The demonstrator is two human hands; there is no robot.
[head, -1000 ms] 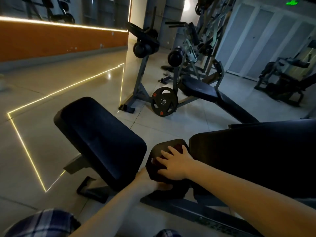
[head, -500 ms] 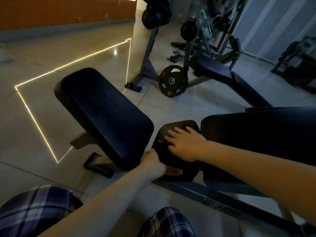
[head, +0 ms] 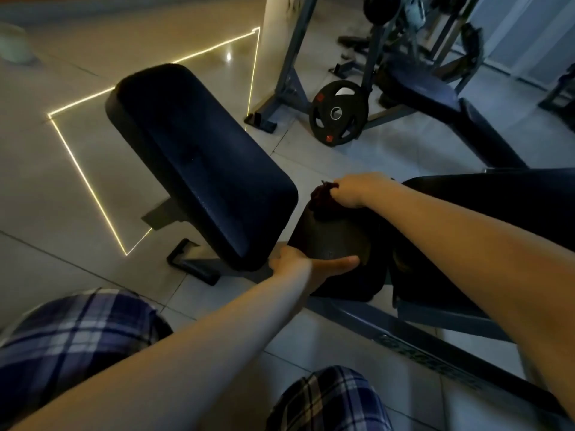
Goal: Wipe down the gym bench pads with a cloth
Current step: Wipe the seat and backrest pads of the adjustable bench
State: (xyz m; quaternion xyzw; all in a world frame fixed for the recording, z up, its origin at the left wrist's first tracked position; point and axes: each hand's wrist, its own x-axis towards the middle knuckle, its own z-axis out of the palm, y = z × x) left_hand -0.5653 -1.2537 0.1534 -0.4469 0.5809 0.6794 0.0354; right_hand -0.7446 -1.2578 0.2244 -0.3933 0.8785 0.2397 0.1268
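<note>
A small black pad (head: pixel 329 237) sits between a long black bench pad (head: pixel 199 163) on the left and a wide dark pad (head: pixel 497 206) on the right. My right hand (head: pixel 354 189) grips a bunched dark red cloth (head: pixel 322 199) at the small pad's far top edge. My left hand (head: pixel 306 265) holds the small pad's near lower edge, thumb lying along its front, fingers hidden behind it.
A bench frame rail (head: pixel 404 340) runs along the floor below the pads. A black weight plate (head: pixel 339 113) leans on a rack beyond, beside another bench (head: pixel 435 98). My plaid-clad knees (head: pixel 71 346) are at the bottom. A lit strip (head: pixel 84 178) marks the tiled floor.
My right hand slid from the middle of the small pad up to its far edge and now bunches the cloth. The view tilted downward. My left hand stayed on the pad's lower edge.
</note>
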